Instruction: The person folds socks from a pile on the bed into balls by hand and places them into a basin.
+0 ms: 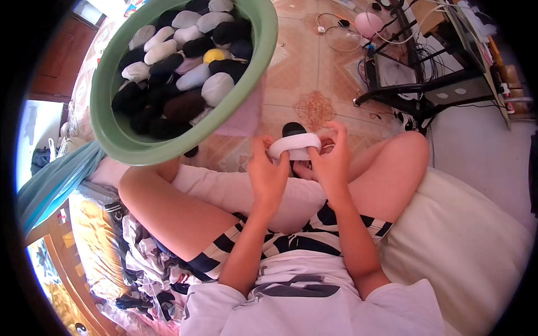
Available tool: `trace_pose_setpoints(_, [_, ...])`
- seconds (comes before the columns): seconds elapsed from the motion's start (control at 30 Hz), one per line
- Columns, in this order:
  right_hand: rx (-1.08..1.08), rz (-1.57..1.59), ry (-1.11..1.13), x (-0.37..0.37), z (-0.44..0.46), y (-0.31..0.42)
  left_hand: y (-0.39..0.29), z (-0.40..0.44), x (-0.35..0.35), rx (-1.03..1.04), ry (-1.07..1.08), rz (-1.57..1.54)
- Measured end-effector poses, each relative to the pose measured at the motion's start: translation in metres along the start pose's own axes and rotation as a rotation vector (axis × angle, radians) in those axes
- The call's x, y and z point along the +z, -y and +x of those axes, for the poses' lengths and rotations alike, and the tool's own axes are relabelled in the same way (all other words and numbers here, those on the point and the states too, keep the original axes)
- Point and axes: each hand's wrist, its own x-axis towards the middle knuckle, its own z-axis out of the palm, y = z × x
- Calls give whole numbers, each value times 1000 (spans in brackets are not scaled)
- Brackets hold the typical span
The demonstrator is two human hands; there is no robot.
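Note:
Between my hands, above my lap, is a white rolled piece of fabric (294, 144) that looks like a sock, its opening stretched sideways. My left hand (269, 171) grips its left end, with the thumb at the lower edge. At its right end my right hand (332, 162) pinches the fabric between thumb and fingers. Just behind the cloth a dark rounded thing (293, 129) shows, partly hidden. To the upper left stands a large green basin (263, 50) holding several balled socks in black, white and grey, and one yellow ball (214, 55).
A light pillow (224, 193) lies across my lap. At the upper right is a black metal rack (414, 89) with tangled cables and a pink ball (368, 25). Piled clothes (148, 255) lie at the lower left, beside a teal cloth (61, 179). The floor is tiled.

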Motion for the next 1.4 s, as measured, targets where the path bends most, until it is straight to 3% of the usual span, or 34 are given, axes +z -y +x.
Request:
trace_pose_setpoints(0.03, [0, 3, 4, -1, -1, 0, 4, 2, 0, -1, -4, 4])
trace_pose_setpoints(0.1, [3, 109, 100, -6, -2, -2, 13, 8, -2, 184, -100, 102])
trace_pose_setpoints(0.23, [153, 372, 197, -10, 2, -6, 13, 12, -3, 127, -82, 67])
trace_pose_setpoints(0.3, [467, 771, 333, -19, 5, 3, 8, 13, -5, 7, -41, -23])
trace_pose_setpoints(0.33, [466, 772, 331, -20, 6, -1, 11, 14, -4, 8, -39, -23])
trace_pose_setpoints(0.43, [601, 1038, 420, -23, 9, -9, 24, 17, -3, -87, 76, -246])
trace_pose_setpoints(0.5, [656, 1209, 488, -25, 8, -7, 30, 23, -15, -433, 406, -745])
trace_pose_setpoints(0.63, [674, 1293, 508, -32, 12, -3, 23, 28, -35, -549, 566, -1101])
trace_pose_setpoints(0.7, [685, 1358, 496, -37, 14, 0, 16, 30, -44, -739, 641, -1275])
trace_pose_setpoints(0.73, [684, 1356, 494, -37, 12, -1, 11, 30, -45, -740, 643, -1277])
trace_pose_setpoints(0.8, [372, 1022, 638, -36, 9, -5, 1, 27, -43, -601, 631, -1103])
trace_pose_setpoints(0.83, [373, 1021, 646, -33, 9, -6, 3, 24, -39, -601, 623, -1105])
trace_pose_setpoints(0.93, [531, 860, 477, -22, 8, -6, 1, 8, -26, -463, 576, -914])
trace_pose_setpoints(1.0, [280, 566, 257, -8, 2, -5, -16, -3, -23, -508, 407, -646])
trace_pose_setpoints(1.03, [273, 569, 262, -6, 1, -4, -22, -9, -22, -373, 355, -572])
trace_pose_setpoints(1.1, [117, 133, 201, -4, -3, -1, -15, -13, -12, -266, 266, -532])
trace_pose_setpoints(1.13, [108, 135, 204, -3, -4, 1, -11, -12, -9, -158, 180, -493])
trace_pose_setpoints(1.33, [-81, -67, 63, 3, -11, 10, -11, -7, -15, -20, 72, -97])
trace_pose_setpoints(1.4, [-44, -35, 82, 1, -11, 12, -8, -4, -14, 40, 39, -48])
